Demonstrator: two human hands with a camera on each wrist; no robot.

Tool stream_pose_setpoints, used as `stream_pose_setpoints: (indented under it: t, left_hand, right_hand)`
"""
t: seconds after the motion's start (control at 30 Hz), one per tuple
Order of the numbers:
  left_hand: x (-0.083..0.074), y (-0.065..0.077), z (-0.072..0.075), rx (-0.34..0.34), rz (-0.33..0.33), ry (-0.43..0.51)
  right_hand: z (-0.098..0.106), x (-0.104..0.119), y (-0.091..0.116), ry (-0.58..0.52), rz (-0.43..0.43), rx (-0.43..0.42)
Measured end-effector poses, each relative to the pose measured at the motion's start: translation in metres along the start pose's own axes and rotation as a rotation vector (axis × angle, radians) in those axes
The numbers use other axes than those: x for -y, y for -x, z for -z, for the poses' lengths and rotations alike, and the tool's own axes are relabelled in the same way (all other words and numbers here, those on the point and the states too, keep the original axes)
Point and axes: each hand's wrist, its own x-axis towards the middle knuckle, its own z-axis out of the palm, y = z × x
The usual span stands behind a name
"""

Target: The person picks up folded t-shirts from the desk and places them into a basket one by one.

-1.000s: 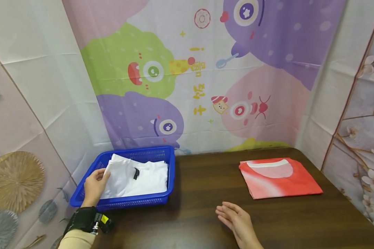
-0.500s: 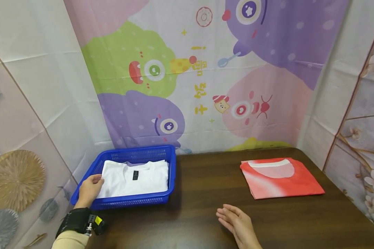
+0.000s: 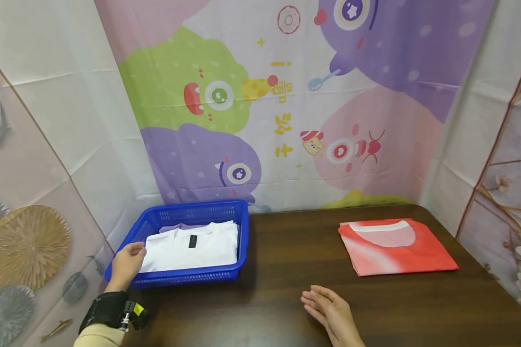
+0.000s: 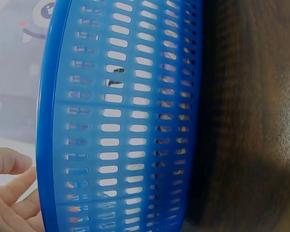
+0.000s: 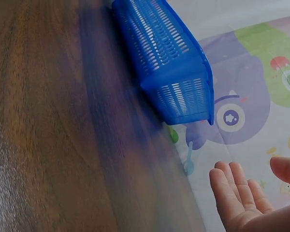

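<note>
A folded white T-shirt (image 3: 191, 250) with a black neck label lies in the blue plastic basket (image 3: 204, 275), on top of purple cloth (image 3: 173, 228) that shows behind it. My left hand (image 3: 128, 265) is over the basket's left side, beside the shirt's left edge. In the left wrist view a gap shows between its thumb and loosely bent fingers, partly hidden by the basket wall. Over the table's front part, my right hand (image 3: 330, 311) hovers with extended fingers and holds nothing. A folded red and pink T-shirt (image 3: 395, 248) lies to the right.
The brown wooden table (image 3: 286, 250) carries both the basket and the red shirt. Behind it hangs a cartoon-printed curtain (image 3: 286, 183). Patterned fabric walls stand at the left and right. A black strap with a small camera (image 3: 139, 315) is on the left wrist.
The white shirt's left corner, raised in my left hand earlier, has come down flat in the basket. Purple cloth now shows behind it. My right hand has hardly moved.
</note>
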Motion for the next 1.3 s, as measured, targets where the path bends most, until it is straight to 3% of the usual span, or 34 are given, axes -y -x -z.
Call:
stream_pose_setpoints:
  t: [0.27,0.57,0.97,1.13,1.3]
  left_hand:
    - [-0.007,0.003,-0.010,-0.024,-0.030,0.017]
    - [-0.027,0.017,-0.026,0.022,-0.069,0.083]
    - [-0.081,0.045,-0.061,0.073,-0.202,0.216]
    - [-0.111,0.064,-0.083,0.101,-0.270,0.327]
    - [-0.140,0.089,-0.107,0.137,-0.359,0.497]
  right_hand:
    - [0.005,0.000,0.003,-0.008,-0.004,-0.015]
    - [0.010,-0.002,0.005,-0.017,0.004,-0.012]
    - [0.016,0.000,0.007,-0.004,0.009,-0.009]
    - [0.016,0.003,0.007,0.004,-0.001,-0.024]
    - [0.018,0.003,0.007,-0.002,0.011,-0.037]
